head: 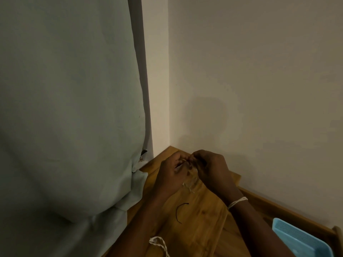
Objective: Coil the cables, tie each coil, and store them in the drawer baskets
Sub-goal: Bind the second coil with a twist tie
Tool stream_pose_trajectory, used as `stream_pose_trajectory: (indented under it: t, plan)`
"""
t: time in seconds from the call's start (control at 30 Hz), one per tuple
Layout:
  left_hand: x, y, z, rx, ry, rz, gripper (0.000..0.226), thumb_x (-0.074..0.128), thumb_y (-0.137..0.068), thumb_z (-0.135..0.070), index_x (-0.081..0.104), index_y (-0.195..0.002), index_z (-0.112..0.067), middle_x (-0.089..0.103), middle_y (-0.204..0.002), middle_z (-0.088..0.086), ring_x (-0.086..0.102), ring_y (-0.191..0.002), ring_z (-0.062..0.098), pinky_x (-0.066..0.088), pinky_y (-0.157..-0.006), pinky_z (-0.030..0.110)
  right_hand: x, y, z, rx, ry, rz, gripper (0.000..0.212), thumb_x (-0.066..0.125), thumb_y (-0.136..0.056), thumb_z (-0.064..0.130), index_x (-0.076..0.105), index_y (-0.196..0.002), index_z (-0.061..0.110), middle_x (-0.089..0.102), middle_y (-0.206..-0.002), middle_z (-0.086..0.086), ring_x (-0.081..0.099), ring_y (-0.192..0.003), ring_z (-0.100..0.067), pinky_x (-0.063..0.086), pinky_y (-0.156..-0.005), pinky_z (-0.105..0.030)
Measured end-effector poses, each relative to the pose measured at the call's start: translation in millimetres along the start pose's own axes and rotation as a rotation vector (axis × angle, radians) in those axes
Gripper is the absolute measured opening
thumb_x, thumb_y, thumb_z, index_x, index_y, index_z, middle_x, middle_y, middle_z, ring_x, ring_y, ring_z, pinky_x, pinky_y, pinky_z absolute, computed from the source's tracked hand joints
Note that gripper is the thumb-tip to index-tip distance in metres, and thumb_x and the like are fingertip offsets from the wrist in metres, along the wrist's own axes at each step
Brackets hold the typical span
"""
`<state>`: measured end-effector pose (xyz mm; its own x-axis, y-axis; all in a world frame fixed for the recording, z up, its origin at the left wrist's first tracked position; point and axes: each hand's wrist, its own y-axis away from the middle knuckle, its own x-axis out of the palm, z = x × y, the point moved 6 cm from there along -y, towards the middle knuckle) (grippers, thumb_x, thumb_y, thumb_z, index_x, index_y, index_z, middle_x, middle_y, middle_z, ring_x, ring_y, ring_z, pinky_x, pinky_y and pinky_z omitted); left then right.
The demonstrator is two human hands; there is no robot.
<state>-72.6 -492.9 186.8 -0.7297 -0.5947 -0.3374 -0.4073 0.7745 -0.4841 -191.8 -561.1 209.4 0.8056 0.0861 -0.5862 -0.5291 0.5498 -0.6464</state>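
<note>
Both hands, left hand (171, 171) and right hand (209, 167), pinch a clear bag (190, 180) with curled fingers (193, 159).

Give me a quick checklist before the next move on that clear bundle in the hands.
1. Both hands on the work: ok. Left hand and right hand meet over the wooden top, fingers curled in at one spot.
2. Clear bundle supported: ok, it hangs between the hands, just above the wood.
3. Tie closed: cannot tell, the fingers hide it.
4. Spare tie at hand: ok, a black twist tie lies loose on the wood.
5. Twisted white cord handled: not ok, it lies untouched at the near edge.
6. Basket ready: cannot tell, only a corner of the blue basket shows.
</note>
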Motion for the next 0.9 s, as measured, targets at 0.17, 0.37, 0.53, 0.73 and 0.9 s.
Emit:
stream_pose_trajectory:
  t: [0.17, 0.37, 0.53, 0.73, 0.9]
  plan:
    - [-4.2, 7.6, -4.3, 0.000, 0.097, 0.016, 0.025, 0.057, -0.094, -0.013, 0.054, -0.090, -0.037, 0.061, -0.086, -0.021, 0.061, -0.076, -0.015, 0.047, -0.062, 0.004, -8.4, 3.1, 6.2, 0.029, -0.084, -0.071, 0.015, 0.061, -0.096, 0.008, 0.075, -0.095, 0.014, 0.068, -0.076, 0.010, 0.064, -0.068, 0.000, 0.049, -0.062, -0.009]
    - [-21.9, 26.6, 43.3, -0.212, 0.289, -0.156, 0.013, 0.051, -0.098, -0.012, 0.058, -0.092, -0.022, 0.066, -0.081, -0.012, 0.064, -0.077, 0.006, 0.052, -0.064, 0.019, -24.3, 8.1, 3.0, 0.009, -0.095, -0.137, 0.012, 0.064, -0.094, 0.010, 0.075, -0.098, 0.013, 0.071, -0.082, 0.007, 0.065, -0.072, -0.002, 0.050, -0.065, -0.009]
    - [-33.7, 18.0, 40.9, -0.155, 0.178, -0.118, 0.009, 0.053, -0.097, -0.018, 0.058, -0.093, -0.023, 0.068, -0.092, -0.005, 0.066, -0.086, 0.006, 0.054, -0.068, 0.017, -9.8, 15.6, 2.9, 0.042, -0.180, -0.060, 0.014, 0.066, -0.094, 0.020, 0.075, -0.104, 0.018, 0.074, -0.098, 0.010, 0.068, -0.085, -0.004, 0.058, -0.072, -0.021]
    - [-23.6, 20.4, 16.6, -0.054, 0.088, 0.003, 0.011, 0.054, -0.096, -0.016, 0.059, -0.092, -0.025, 0.067, -0.084, -0.011, 0.065, -0.080, -0.001, 0.054, -0.071, 0.017, 15.5, -0.4, 12.0, 0.158, -0.522, 0.232, 0.021, 0.062, -0.097, 0.027, 0.077, -0.103, 0.013, 0.076, -0.101, -0.001, 0.072, -0.096, -0.018, 0.059, -0.087, -0.039]
    - [-22.3, 24.6, 8.5, -0.092, 0.199, 0.024, 0.011, 0.054, -0.096, -0.011, 0.063, -0.092, -0.018, 0.070, -0.081, -0.006, 0.067, -0.077, 0.010, 0.055, -0.069, 0.026, 18.2, 8.1, 0.4, 0.214, -0.680, 0.297, 0.011, 0.075, -0.084, 0.006, 0.078, -0.095, 0.006, 0.077, -0.099, -0.010, 0.073, -0.097, -0.027, 0.057, -0.092, -0.050]
